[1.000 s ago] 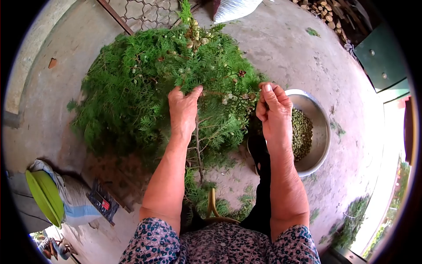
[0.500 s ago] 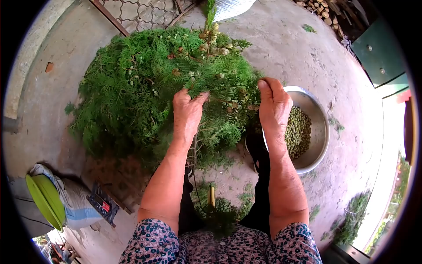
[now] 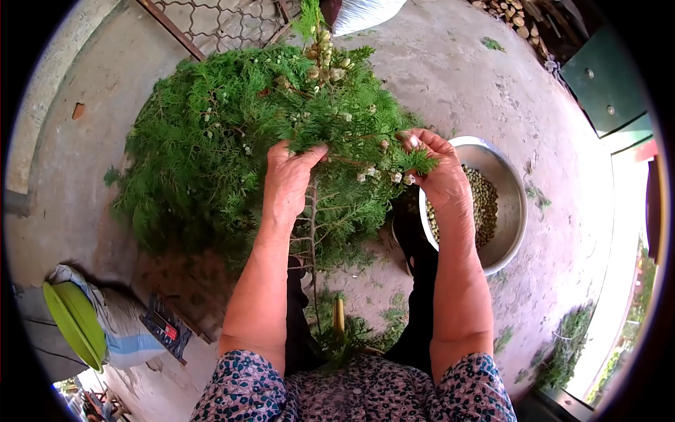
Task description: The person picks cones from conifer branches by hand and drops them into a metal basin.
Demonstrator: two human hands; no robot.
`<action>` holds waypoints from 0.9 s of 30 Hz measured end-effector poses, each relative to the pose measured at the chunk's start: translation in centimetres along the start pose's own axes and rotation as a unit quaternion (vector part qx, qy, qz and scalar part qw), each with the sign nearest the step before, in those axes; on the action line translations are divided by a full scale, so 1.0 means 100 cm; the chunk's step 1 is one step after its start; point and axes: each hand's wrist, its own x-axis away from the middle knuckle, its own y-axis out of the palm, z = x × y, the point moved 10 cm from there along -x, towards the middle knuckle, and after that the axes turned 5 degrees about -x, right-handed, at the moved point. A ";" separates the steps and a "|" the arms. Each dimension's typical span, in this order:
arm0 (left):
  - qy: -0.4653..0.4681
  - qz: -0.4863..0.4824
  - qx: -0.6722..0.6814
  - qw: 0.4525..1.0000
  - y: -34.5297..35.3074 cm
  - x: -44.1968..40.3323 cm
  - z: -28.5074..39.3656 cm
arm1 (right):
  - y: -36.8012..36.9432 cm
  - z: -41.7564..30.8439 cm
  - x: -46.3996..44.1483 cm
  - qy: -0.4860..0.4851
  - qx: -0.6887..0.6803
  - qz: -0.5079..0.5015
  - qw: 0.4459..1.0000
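My left hand [image 3: 287, 179] is closed round a long leafy branch [image 3: 312, 232], whose bare lower stem hangs down towards my lap. Pale cones [image 3: 327, 63] cluster near the branch's top. My right hand [image 3: 439, 165] pinches a green sprig at the branch's right side, close to several whitish cones [image 3: 383, 176]. Behind the branch lies a big heap of green foliage [image 3: 190, 155]. To the right, partly under my right forearm, a metal basin [image 3: 519, 211] holds many small green cones [image 3: 485, 204].
A lime-green basin [image 3: 74, 320] leans beside a grey sack [image 3: 126, 323] at the lower left. A white sack [image 3: 365, 14] and a wire-mesh frame [image 3: 225, 24] are at the top. Firewood [image 3: 517, 17] is stacked at the upper right, near a green panel [image 3: 605, 81].
The branch top has swung right, then back left. My right hand has gone from a closed pinch beside the branch to fingers reaching onto a sprig; my left hand keeps its hold.
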 end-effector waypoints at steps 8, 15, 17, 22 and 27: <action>-0.017 0.012 -0.012 1.000 0.000 0.002 0.001 | 0.043 -0.001 0.009 -0.093 0.149 -0.152 0.973; -0.016 -0.025 -0.028 0.999 0.014 0.006 -0.012 | 0.016 -0.007 0.008 -0.161 0.050 0.017 0.985; 0.025 -0.014 0.003 1.000 0.013 0.005 -0.005 | -0.006 -0.002 0.001 -0.156 -0.113 0.037 0.981; 0.020 0.055 0.019 0.998 -0.011 0.002 -0.001 | -0.017 -0.016 -0.005 -0.104 -0.173 0.013 0.979; -0.028 -0.002 0.086 0.996 -0.009 -0.006 -0.012 | 0.010 -0.008 -0.003 -0.047 -0.272 -0.108 0.955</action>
